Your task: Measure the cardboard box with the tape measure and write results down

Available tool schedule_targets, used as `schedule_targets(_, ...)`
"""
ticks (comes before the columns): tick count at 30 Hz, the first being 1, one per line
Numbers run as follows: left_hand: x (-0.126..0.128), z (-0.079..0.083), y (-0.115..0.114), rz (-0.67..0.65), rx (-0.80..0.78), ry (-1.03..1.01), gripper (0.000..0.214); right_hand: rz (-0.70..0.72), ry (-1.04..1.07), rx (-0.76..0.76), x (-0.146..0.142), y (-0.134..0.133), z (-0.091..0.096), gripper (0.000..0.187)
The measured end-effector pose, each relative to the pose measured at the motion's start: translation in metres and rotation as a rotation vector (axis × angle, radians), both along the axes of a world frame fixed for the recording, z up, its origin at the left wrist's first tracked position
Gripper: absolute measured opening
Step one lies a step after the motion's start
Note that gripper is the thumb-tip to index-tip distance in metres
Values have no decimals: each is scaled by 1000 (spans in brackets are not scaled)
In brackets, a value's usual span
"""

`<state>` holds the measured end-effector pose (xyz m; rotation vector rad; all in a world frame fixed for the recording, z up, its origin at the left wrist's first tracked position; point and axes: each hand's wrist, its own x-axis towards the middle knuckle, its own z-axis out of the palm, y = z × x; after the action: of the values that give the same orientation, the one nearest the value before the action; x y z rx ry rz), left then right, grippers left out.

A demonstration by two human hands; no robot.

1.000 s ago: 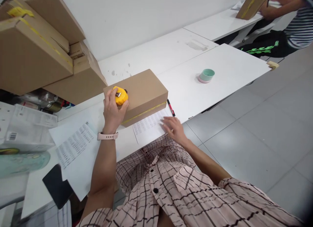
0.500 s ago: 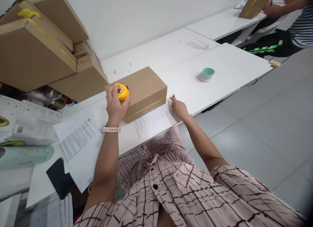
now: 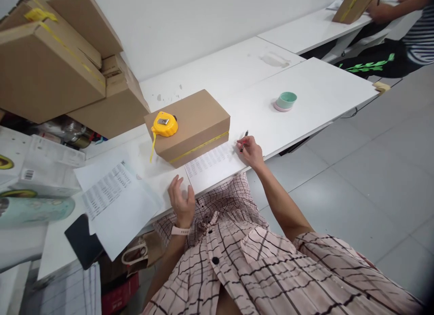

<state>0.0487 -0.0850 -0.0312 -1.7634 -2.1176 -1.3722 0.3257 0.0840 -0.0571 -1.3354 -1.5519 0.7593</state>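
Observation:
My right hand is closed round a dark pen, over the right end of a printed sheet. The sheet lies along the table's front edge, before a brown cardboard box with a yellow tape measure strip across its front side. On the box's left end rests the yellow tape measure case, its short yellow end hanging over the edge. My left hand is open, fingers apart, at the table edge by the sheet's left end. Nothing shows in it.
Large cardboard boxes are stacked at the left. More printed papers overhang the table edge beside a black flat object. A green bowl stands on the white table. Another person sits with a box at the far right.
My left hand has let go of the tape measure and moved down to the table edge. In my right hand the pen has come upright into a writing hold.

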Motion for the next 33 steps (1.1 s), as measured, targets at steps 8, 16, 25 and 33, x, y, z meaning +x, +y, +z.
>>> schedule_targets(8, 5, -28, -17, -147, -272, 235, 69, 61, -460, 164, -7, -11, 4, 28)
schedule_targets(16, 7, -26, -17, -152, -269, 253, 68, 72, -585, 270, -6, -7, -18, 30)
schedule_targets(25, 14, -22, -14, -153, -320, 257, 66, 52, -521, 250, -8, -10, -9, 30)
schedule_targets(33, 16, -15, -10, -138, -338, 284, 79, 44, -464, 212, -8, -12, 1, 31)
